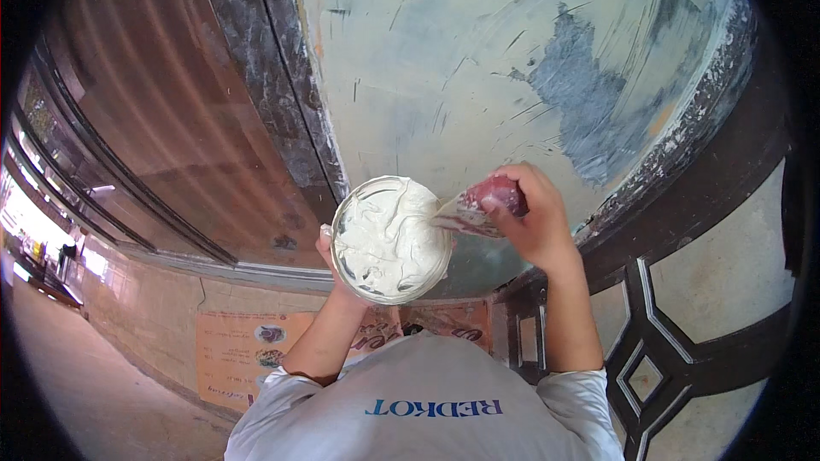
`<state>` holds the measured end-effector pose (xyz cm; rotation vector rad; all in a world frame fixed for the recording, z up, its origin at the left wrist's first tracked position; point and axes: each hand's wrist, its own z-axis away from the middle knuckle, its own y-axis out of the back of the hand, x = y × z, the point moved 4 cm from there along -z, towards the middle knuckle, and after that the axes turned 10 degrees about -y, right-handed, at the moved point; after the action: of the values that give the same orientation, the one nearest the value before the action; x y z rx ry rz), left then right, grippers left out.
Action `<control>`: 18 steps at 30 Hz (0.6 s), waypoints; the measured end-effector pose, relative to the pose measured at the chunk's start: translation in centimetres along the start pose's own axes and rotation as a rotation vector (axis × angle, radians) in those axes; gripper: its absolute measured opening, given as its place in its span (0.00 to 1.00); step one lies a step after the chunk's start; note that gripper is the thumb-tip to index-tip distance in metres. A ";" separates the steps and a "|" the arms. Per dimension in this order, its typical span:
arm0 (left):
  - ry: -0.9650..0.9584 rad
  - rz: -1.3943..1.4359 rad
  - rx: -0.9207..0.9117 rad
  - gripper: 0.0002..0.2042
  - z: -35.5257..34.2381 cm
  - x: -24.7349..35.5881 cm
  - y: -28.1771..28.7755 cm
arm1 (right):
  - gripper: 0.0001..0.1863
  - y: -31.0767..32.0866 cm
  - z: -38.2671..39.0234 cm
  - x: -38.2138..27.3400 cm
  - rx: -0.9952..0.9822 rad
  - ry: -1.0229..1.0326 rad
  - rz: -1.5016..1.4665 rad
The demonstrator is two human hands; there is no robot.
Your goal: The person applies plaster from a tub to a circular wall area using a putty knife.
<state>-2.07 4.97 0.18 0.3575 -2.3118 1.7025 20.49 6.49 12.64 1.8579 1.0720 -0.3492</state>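
Observation:
My left hand (328,249) holds a round tub (389,299) from its left side and underneath; most of the fingers are hidden behind it. Creamy white putty (380,239), swirled and uneven, fills the tub up near its rim. Closed around the red handle of a putty knife (495,195) is my right hand (542,218). The knife's putty-smeared blade points left, and its tip meets the putty at the right side of the tub.
Ahead stands a pale, scraped wall panel (427,60) with a bare grey patch (581,90). A brown curtained glass door (162,102) is on the left, a dark patterned metal gate (675,324) on the right. An orange printed sheet (226,350) lies on the floor.

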 end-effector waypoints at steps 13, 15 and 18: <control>0.200 -0.021 -0.046 0.49 0.3 -5.3 -1.6 | 0.17 2.2 5.8 10.1 0.156 -0.159 0.219; 0.225 -0.009 -0.073 0.49 0.3 -6.3 -1.8 | 0.15 2.5 7.2 13.4 0.215 -0.374 -0.239; 0.219 -0.035 -0.036 0.52 0.6 -7.4 -2.8 | 0.14 3.1 8.7 17.0 0.305 -0.555 -0.349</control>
<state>5.80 3.99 -0.01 0.1921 -2.1622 1.5940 34.42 7.72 -0.68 1.6668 0.9789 -1.2125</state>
